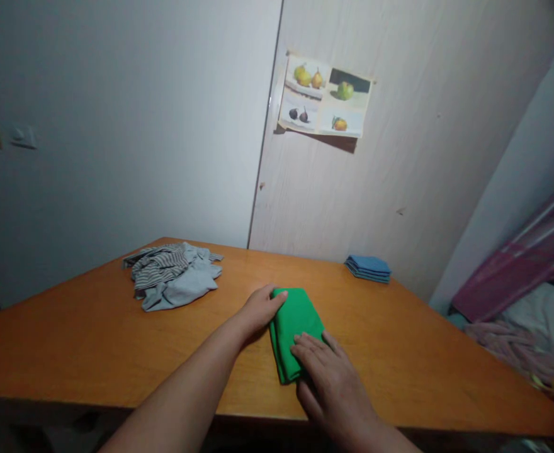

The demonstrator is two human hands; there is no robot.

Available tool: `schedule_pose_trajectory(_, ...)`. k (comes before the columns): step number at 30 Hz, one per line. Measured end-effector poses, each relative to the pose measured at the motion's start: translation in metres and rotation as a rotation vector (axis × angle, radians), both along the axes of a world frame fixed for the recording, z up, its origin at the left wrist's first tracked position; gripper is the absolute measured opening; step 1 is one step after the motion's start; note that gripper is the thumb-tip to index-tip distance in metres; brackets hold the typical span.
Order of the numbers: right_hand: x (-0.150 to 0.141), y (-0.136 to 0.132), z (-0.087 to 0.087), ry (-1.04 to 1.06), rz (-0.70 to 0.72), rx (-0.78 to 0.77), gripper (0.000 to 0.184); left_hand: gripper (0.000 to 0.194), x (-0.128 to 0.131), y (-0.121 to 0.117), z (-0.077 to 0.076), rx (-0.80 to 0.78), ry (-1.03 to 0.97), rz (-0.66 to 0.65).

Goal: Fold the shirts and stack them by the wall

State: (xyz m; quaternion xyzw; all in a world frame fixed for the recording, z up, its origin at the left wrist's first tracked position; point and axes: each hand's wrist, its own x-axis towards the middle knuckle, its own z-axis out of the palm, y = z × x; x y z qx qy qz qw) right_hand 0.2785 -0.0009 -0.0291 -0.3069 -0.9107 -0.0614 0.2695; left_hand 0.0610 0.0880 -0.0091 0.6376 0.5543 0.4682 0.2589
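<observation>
A green cloth (296, 314), folded into a thick, narrow bundle, lies near the front middle of the table. At its far left corner, my left hand (262, 308) grips it with the thumb on top; the other fingers are largely hidden behind the edge. My right hand (328, 377) is closed over the near right part, its fingers resting on top of the cloth and its thumb at the near edge. Layered folds show along the cloth's left side.
A rumpled pile of grey and striped clothes (177, 277) lies at the table's (130, 358) back left. Folded blue cloths (368, 268) are stacked at the back right. Behind stands a wall with a fruit picture (327, 94). Pink fabric (517, 251) hangs at the right.
</observation>
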Motion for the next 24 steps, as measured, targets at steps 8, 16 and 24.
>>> schedule_pose_trajectory(8,0.084,0.027,0.030,-0.104,0.003,-0.313,0.067,0.038,-0.002,-0.061,-0.008,-0.043,0.160,0.052)
schedule_pose_trajectory(16,0.038,0.036,0.090,0.079,0.048,-0.503,0.035,0.038,0.023,-0.109,-0.015,-0.107,0.012,0.021)
schedule_pose_trajectory(24,0.008,0.035,0.026,-0.013,0.078,-0.284,0.056,0.014,-0.002,-0.118,-0.010,-0.205,-0.179,-0.051)
